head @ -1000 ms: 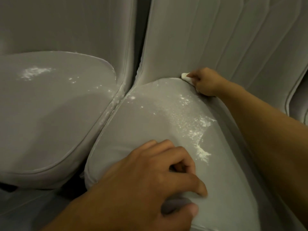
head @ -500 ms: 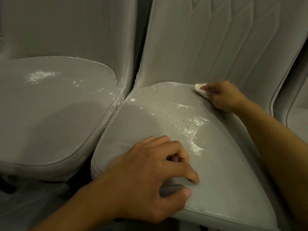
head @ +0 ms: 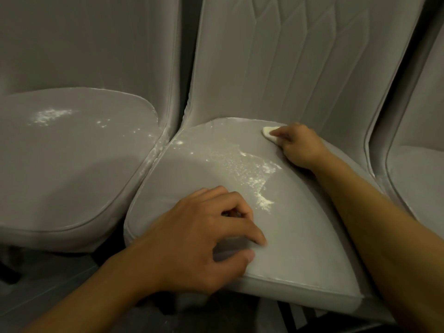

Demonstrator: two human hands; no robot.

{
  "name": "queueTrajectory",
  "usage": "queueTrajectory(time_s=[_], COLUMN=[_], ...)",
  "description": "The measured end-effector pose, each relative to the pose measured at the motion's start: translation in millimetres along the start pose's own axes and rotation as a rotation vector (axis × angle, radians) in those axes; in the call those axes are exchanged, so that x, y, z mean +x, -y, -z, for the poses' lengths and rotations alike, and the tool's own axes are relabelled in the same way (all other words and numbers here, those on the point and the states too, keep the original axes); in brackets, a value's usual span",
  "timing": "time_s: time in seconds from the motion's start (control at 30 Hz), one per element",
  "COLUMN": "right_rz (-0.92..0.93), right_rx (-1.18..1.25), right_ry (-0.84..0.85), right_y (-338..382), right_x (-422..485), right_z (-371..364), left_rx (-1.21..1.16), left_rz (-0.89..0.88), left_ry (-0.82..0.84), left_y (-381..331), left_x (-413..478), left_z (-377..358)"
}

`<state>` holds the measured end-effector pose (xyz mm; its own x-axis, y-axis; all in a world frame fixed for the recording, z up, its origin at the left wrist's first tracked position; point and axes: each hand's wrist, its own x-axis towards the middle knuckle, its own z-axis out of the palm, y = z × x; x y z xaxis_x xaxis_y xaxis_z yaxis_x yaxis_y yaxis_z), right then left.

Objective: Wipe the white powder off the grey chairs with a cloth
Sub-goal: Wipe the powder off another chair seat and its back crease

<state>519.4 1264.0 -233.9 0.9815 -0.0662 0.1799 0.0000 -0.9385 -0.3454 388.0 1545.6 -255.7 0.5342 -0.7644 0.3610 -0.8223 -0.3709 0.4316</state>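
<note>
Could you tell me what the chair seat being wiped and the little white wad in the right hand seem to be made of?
Chair seat: padded, smooth matte grey upholstery, probably faux leather or tight fabric; it has a piped edge and dents under the left hand. White wad under the right hand: soft and crumpled, probably cloth or tissue.

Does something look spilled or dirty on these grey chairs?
Yes. White powder is scattered across the middle seat, and a smaller patch lies on the left seat. The right hand presses a cloth at the back edge.
</note>
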Motion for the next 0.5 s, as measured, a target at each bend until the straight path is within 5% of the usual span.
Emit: queueTrajectory(time_s=[0.27,0.5], right_rz=[0.235,0.140], right_rx=[0.093,0.106], right_ry=[0.363,0.135], right_y=[29,49], right_x=[-24,9], right_z=[18,-18], left_rx=[0.031,0.036], left_rz=[-0.005,-0.001], left_ry=[-0.004,-0.003], left_y=[-2,-4], left_x=[0,-2], left_z=[1,2])
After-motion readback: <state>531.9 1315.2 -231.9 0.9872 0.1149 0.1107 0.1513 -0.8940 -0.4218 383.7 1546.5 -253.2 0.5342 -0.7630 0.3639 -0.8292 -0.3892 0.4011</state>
